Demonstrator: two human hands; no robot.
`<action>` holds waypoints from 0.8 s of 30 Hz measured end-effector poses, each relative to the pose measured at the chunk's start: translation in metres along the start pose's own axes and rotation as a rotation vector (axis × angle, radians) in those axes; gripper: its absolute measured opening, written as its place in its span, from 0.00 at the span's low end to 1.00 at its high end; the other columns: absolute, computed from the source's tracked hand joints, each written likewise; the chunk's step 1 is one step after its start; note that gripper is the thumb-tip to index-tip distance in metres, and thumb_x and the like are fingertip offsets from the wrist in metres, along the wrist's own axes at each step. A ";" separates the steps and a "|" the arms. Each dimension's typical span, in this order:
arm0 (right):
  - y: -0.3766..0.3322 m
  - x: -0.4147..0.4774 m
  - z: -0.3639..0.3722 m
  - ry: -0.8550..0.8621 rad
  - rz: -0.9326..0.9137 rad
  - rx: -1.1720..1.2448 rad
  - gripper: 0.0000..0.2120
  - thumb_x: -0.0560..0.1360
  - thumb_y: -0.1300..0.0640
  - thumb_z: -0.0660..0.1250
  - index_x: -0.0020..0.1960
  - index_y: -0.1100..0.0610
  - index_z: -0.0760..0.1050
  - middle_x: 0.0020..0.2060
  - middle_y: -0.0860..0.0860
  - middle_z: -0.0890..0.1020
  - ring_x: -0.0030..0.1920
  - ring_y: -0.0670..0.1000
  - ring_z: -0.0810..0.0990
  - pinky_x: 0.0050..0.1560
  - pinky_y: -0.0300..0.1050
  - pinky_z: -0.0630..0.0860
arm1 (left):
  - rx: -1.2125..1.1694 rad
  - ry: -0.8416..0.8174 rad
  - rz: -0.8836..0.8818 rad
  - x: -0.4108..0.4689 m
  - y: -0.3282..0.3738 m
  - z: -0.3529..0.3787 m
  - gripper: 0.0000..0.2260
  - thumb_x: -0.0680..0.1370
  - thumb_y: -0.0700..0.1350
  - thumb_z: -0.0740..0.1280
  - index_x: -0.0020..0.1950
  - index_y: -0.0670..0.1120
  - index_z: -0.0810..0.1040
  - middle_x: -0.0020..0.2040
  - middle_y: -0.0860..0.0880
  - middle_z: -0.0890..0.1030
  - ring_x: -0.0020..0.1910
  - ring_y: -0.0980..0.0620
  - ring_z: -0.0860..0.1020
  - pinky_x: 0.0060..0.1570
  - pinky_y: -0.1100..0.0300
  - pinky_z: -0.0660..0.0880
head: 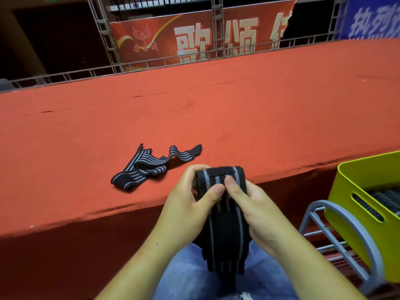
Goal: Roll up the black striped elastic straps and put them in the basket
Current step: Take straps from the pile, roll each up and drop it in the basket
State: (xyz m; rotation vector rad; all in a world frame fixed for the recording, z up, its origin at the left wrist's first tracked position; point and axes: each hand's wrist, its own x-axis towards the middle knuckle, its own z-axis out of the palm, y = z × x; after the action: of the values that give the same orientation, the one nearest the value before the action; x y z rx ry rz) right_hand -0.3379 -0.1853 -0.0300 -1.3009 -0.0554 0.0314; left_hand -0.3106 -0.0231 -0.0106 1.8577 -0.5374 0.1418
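Left hand (187, 205) and right hand (254, 205), held over blue jeans (188, 278): the fingers of both curl round the rolled top of one black striped strap (223, 234), thumbs pressed side by side on its front, its loose tail hanging down between the wrists. Second strap (151, 167): unrolled, lying in loose waves and folds on the red carpeted platform (238, 105), just beyond the left hand and near the front edge. Basket (350, 187): yellow-green with a slotted handle, standing on a grey rack (324, 203) to the right of the hands, with dark ribbed rolls (387, 199) inside.
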 end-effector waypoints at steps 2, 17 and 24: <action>-0.001 -0.001 -0.001 -0.024 0.025 -0.002 0.19 0.80 0.42 0.65 0.66 0.50 0.82 0.60 0.52 0.87 0.63 0.53 0.85 0.71 0.60 0.75 | -0.004 0.014 0.014 0.000 0.000 0.000 0.11 0.81 0.45 0.72 0.60 0.55 0.76 0.52 0.54 0.83 0.54 0.52 0.81 0.57 0.49 0.78; -0.005 -0.002 0.000 -0.096 0.131 0.035 0.33 0.74 0.33 0.63 0.65 0.57 0.82 0.57 0.58 0.88 0.60 0.56 0.87 0.65 0.54 0.78 | 0.065 0.049 0.099 -0.001 0.001 -0.002 0.17 0.78 0.37 0.73 0.60 0.56 0.76 0.55 0.56 0.81 0.59 0.51 0.79 0.60 0.54 0.76; -0.003 0.001 -0.002 -0.041 0.058 0.072 0.33 0.74 0.33 0.65 0.63 0.59 0.83 0.57 0.61 0.87 0.61 0.60 0.86 0.67 0.57 0.78 | 0.124 -0.004 0.120 -0.002 -0.002 0.000 0.21 0.77 0.34 0.72 0.59 0.58 0.74 0.64 0.59 0.79 0.69 0.52 0.75 0.69 0.54 0.71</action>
State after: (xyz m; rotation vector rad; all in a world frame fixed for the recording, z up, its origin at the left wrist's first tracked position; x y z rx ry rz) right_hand -0.3368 -0.1881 -0.0275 -1.2293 -0.0508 0.1085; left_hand -0.3115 -0.0220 -0.0127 1.9464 -0.6555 0.2560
